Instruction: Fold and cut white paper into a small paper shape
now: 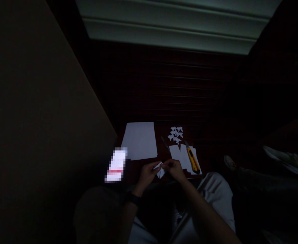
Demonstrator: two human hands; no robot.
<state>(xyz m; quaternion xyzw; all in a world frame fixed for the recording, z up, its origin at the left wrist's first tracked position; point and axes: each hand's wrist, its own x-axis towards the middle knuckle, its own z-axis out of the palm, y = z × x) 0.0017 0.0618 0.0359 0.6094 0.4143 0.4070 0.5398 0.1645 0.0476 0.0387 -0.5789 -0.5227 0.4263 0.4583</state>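
In a dim room, my left hand (pixel 146 173) and my right hand (pixel 173 168) meet over a small dark table (pixel 161 150). Both pinch a small folded piece of white paper (pixel 159 169) between their fingertips. A dark band sits on my left wrist. Just beyond my right hand lies a yellow utility knife (pixel 192 158) on white paper sheets (pixel 183 156). A dark pen-like tool (pixel 164 143) rests between those sheets and a stack of white paper (pixel 140 140).
A heap of small folded white paper shapes (pixel 175 134) lies at the table's far side. A bright blurred screen (pixel 116 165) glows at the left edge. A large dark panel fills the left. Shoes (pixel 283 158) lie on the floor at right.
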